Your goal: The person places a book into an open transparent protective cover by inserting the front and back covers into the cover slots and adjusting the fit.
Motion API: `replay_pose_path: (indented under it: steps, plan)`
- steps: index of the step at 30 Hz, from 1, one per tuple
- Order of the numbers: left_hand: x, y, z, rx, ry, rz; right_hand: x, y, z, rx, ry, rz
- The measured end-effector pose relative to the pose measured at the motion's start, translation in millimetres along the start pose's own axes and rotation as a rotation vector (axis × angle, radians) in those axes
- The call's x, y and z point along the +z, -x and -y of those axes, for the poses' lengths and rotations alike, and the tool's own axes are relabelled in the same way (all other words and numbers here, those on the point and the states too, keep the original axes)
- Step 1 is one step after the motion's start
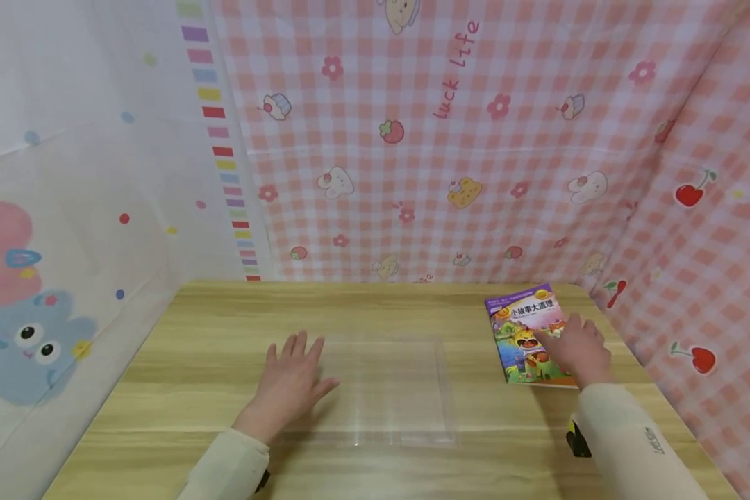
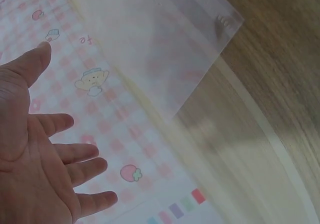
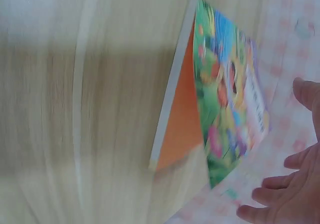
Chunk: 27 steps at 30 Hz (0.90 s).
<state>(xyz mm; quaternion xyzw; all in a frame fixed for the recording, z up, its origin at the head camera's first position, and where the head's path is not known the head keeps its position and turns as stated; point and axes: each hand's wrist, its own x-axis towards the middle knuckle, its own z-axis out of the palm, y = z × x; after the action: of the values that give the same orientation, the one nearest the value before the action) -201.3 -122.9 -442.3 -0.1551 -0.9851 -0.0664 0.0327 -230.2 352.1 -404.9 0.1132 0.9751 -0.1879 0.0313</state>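
A colourful picture-covered book [image 1: 517,340] with a purple top lies at the table's right rear. My right hand [image 1: 580,349] is over its right side in the head view. In the right wrist view, the book's front cover [image 3: 222,94] stands partly raised above an orange inside page [image 3: 182,119], while the right hand [image 3: 287,189] has its fingers extended and spread. A clear plastic sheet [image 1: 400,392] lies flat mid-table. Just left of it hovers my left hand [image 1: 287,389], fingers spread and holding nothing. The left wrist view shows that palm beside the sheet [image 2: 165,49].
The wood-grain table [image 1: 212,389] meets a pink checked cloth wall [image 1: 362,160] at the back. Another checked cloth [image 1: 712,278] borders the right side, and a white cloth with cartoon figures [image 1: 100,229] hangs at the left.
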Motion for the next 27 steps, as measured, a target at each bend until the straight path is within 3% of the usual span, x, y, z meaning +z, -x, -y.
replay_pose_path:
  steps: [4, 8, 14, 21, 27]
  plan:
    - [-1.1, 2.8, 1.5, -0.004, 0.005, 0.005, -6.5, -1.4, -14.5, 0.087, -0.082, 0.076]
    - [-2.2, 4.3, 2.0, -0.01, 0.008, 0.014, -5.3, -1.3, -24.6, 0.118, -0.131, 0.133]
    - [-3.0, 7.2, 1.6, -0.005, 0.016, 0.021, 8.9, -2.6, -41.7, 0.169, -0.094, 0.191]
    - [0.4, 6.7, 0.4, 0.004, 0.02, 0.004, 24.3, -5.8, -53.8, 0.187, -0.088, 0.156]
    - [1.0, 6.0, -0.2, 0.009, 0.005, 0.002, 27.9, -6.0, -50.6, 0.149, -0.065, 0.111]
